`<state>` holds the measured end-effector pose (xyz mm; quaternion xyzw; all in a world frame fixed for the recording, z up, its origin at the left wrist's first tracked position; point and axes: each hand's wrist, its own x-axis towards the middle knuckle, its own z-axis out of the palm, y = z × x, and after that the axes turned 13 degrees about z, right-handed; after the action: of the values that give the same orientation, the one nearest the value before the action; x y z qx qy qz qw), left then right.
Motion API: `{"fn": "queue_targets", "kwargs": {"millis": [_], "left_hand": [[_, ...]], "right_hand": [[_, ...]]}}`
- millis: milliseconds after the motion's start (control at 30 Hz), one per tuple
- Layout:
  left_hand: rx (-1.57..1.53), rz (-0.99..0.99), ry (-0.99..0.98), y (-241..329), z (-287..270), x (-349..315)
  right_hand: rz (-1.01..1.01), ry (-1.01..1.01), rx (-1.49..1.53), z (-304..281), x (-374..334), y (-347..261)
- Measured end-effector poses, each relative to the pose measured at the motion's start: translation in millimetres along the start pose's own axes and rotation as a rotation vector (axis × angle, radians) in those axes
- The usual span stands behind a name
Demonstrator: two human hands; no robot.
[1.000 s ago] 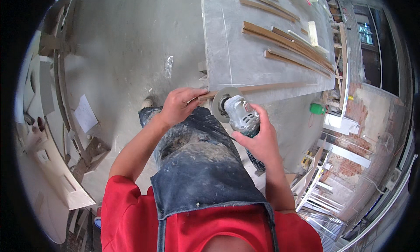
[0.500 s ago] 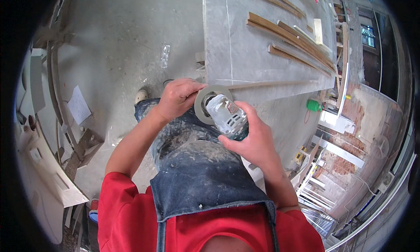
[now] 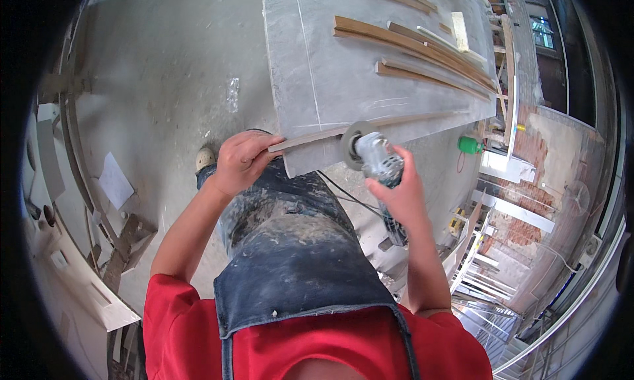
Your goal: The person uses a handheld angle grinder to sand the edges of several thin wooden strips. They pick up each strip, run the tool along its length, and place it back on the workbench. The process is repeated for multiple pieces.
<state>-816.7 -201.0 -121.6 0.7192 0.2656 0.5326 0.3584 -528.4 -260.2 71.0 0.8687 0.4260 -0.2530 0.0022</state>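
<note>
My left hand [image 3: 239,161] grips the near end of a thin wooden strip [image 3: 396,122] that lies along the front edge of a grey worktable [image 3: 330,63]. My right hand [image 3: 404,194] is closed around a grey angle grinder [image 3: 380,163]. Its round sanding disc [image 3: 351,144] sits against the strip at the table's edge, just right of my left hand. The grinder's black cable [image 3: 343,194] hangs down past my dusty dark apron [image 3: 290,248].
Several curved wooden strips [image 3: 409,43] lie across the far part of the worktable. A green object [image 3: 470,144] stands on the floor to the right. Boards and offcuts [image 3: 112,248] lie at the left. Metal railings [image 3: 489,281] run along the right.
Both hands have shifted right along the table edge. The grinder disc has come up against the strip, and my left hand has stayed closed on the strip's end.
</note>
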Motion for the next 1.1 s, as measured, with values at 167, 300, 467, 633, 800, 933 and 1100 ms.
{"fn": "queue_targets", "kwargs": {"millis": [167, 300, 467, 633, 800, 933, 1100], "left_hand": [[0.037, 0.055, 0.029, -2.5, 0.5, -1.2], [0.002, 0.011, 0.014, 0.4, -1.2, 0.3], [0.038, -0.057, 0.032, 1.8, 2.7, -4.0], [0.057, -0.139, 0.018, 7.2, 5.9, -5.6], [0.024, -0.035, 0.085, 5.8, 7.7, -1.2], [0.000, -0.035, 0.067, 0.6, 8.3, -7.6], [-0.029, -0.068, 0.053, 6.2, 3.5, 1.3]], "right_hand": [[0.086, 0.151, 0.116, -20.5, 48.6, 54.7], [0.241, 0.270, 0.266, -41.9, 89.8, 107.7], [0.269, 0.319, 0.576, -28.5, 80.7, 134.7], [-0.043, -0.004, 0.165, 4.6, -12.0, -4.1], [-0.234, -0.201, 0.010, 20.9, -37.2, -69.8], [-0.306, -0.245, -0.048, 24.2, -39.3, -84.7], [-0.217, -0.243, -0.065, 19.8, -29.3, -75.6]]}}
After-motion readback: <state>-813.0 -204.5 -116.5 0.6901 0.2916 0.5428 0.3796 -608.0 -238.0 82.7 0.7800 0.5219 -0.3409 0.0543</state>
